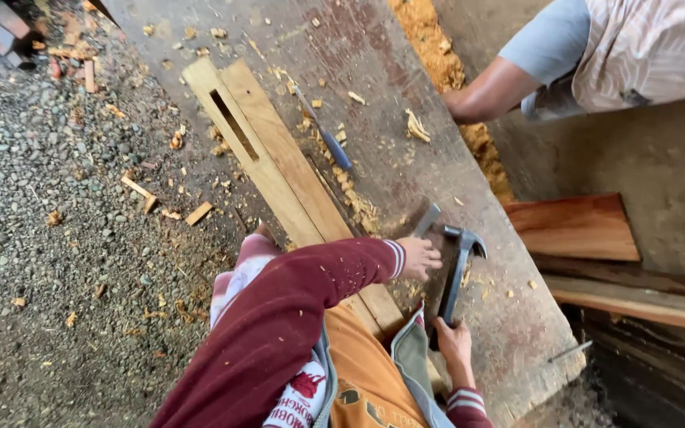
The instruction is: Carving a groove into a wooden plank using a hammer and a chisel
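the right hand (453, 342) closes its fingers around the dark handle of a claw hammer (455, 273) lying at five o'clock on the counter (406, 71). the left hand (420, 258) pinches a chisel (426, 220) just beside the hammer head; the hammer looks head-heavy and stiff, best gripped low on the handle. a slotted plank (279, 158) lies at eleven o'clock, a blue-handled tool (327, 135) beside it. no labels or packages show.
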